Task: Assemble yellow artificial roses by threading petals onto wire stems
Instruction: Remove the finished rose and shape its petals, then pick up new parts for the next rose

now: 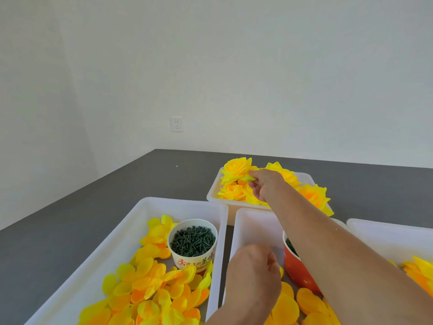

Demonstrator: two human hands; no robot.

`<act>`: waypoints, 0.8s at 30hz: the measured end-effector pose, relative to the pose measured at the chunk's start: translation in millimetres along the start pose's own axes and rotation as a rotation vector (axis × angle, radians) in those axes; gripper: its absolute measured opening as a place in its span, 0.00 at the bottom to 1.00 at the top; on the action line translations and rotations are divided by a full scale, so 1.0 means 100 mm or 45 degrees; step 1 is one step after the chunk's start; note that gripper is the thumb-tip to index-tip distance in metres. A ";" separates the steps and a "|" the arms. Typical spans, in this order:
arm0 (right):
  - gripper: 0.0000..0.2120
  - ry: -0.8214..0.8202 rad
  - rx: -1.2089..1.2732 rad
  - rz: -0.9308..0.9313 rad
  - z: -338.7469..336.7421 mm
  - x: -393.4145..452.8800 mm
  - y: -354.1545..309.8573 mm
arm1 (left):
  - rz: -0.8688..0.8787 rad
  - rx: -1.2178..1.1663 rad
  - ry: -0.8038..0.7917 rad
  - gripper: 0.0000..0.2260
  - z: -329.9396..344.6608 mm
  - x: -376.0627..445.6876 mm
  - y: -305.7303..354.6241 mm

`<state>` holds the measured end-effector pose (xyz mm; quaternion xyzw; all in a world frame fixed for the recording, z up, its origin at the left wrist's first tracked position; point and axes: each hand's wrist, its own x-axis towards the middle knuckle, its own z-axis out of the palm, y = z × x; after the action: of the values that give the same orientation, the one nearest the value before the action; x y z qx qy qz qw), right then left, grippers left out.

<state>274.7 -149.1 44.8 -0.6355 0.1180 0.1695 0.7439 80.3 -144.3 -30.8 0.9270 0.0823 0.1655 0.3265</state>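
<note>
Four white trays stood on the grey table (70, 231). The far tray (214, 191) held finished yellow roses (236, 168); the right hand (264, 184) reached over it, fingers pinched on a petal of one rose. The near left tray (121, 233) contained loose yellow and orange petals (150, 285) and a white paper cup (192, 245) filled with dark green stem pieces. The middle tray (253, 228) held further petals and a red cup (297, 270), contents partly hidden by the forearm. The left hand (254, 275) hovered above this tray, fingers curled together; whether it held anything could not be told. The right tray (389, 233) showed more petals at its edge.
</note>
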 end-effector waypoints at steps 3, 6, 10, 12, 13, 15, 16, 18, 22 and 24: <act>0.10 -0.024 -0.038 -0.016 0.00 0.05 0.03 | 0.001 0.021 0.003 0.08 0.00 0.00 0.00; 0.05 -0.068 -0.130 -0.284 -0.05 0.16 0.11 | 0.004 0.018 0.022 0.08 0.00 0.02 0.02; 0.07 0.246 -0.714 -0.602 -0.04 0.24 0.25 | -0.018 0.023 0.035 0.08 0.02 0.03 0.01; 0.11 0.369 -1.024 -0.757 -0.02 0.24 0.30 | -0.011 0.030 0.045 0.08 0.02 0.03 0.00; 0.10 0.367 -1.118 -0.802 -0.01 0.24 0.31 | -0.010 0.033 0.046 0.08 0.02 0.04 0.00; 0.10 0.330 -1.229 -0.820 -0.02 0.22 0.31 | -0.004 0.035 0.050 0.08 0.01 0.04 0.00; 0.10 0.324 -1.241 -0.820 -0.02 0.21 0.30 | 0.001 0.035 0.055 0.08 0.00 0.04 0.00; 0.11 0.327 -1.223 -0.833 -0.02 0.19 0.25 | 0.013 0.039 0.058 0.08 -0.01 0.03 0.01; 0.09 0.350 -1.235 -0.800 -0.05 0.09 0.25 | 0.016 0.015 0.058 0.08 -0.03 0.01 0.00; 0.11 0.411 -1.232 -0.825 -0.06 0.05 0.26 | 0.026 0.013 0.062 0.08 -0.04 0.00 0.01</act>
<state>269.0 -151.1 18.0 -0.9231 -0.0607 -0.1298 0.3569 79.3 -142.9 -27.4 0.9251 0.0816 0.1909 0.3179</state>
